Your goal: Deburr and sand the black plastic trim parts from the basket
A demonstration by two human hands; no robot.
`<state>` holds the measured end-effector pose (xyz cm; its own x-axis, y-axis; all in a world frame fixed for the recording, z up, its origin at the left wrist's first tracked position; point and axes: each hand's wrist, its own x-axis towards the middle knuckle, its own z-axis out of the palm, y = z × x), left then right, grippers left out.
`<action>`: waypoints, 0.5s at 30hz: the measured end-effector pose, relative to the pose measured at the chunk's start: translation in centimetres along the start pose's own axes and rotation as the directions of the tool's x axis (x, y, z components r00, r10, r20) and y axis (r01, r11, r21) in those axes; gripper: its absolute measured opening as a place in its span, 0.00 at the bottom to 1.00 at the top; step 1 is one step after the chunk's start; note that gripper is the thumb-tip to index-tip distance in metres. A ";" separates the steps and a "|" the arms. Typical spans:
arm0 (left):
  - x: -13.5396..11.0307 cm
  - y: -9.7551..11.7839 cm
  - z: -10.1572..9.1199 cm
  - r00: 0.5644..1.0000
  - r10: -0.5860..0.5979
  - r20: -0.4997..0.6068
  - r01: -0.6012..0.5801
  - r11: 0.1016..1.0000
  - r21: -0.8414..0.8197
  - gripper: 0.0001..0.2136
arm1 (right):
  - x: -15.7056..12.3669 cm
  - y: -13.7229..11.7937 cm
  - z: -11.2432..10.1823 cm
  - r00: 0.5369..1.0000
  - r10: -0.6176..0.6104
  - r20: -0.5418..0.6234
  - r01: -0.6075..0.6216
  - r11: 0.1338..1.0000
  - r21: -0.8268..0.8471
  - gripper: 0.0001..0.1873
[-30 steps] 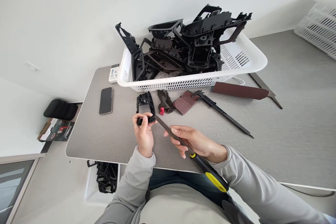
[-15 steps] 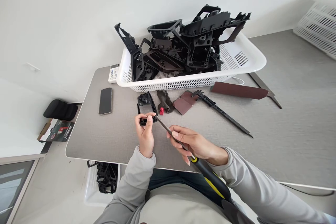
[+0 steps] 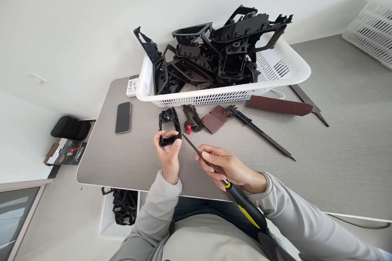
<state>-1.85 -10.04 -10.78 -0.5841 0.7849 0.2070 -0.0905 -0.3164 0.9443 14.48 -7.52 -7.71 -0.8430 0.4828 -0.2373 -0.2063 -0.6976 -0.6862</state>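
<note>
My left hand (image 3: 168,157) grips the near end of a black plastic frame (image 3: 177,124), thumb on its right side and fingers around its near edge. My right hand (image 3: 225,166) is closed around the shaft of a file (image 3: 191,144) with a black and yellow handle (image 3: 245,206). The file's tip lies just right of the frame, with a small gap between them. Beyond the hands are a dark crumpled cloth (image 3: 192,116) with a small red piece (image 3: 188,129), folded brown sandpaper (image 3: 217,119) and a black caliper (image 3: 260,132).
A white basket (image 3: 301,67) heaped with black plastic parts (image 3: 235,49) stands at the back of the table (image 3: 122,163). A phone (image 3: 123,117) lies at left; a sandpaper-wrapped block (image 3: 280,105) and a flat metal file (image 3: 306,98) at right. Another basket (image 3: 107,216) sits below the table edge.
The file tip has come away from the frame's right side. My left hand has turned the frame slightly and shifted its fingers a little left.
</note>
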 end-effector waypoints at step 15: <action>0.6 0.3 -0.3 0.923 0.155 -0.353 -0.209 0.970 -0.120 0.21 | 0.2 -0.2 -0.3 0.996 0.019 -0.090 -0.019 1.000 0.001 0.20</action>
<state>-2.46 -9.80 -10.42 -0.8375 0.4872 0.2475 -0.0627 -0.5356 0.8422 14.50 -7.06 -7.83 -0.7989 0.5148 -0.3110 -0.1905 -0.7070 -0.6811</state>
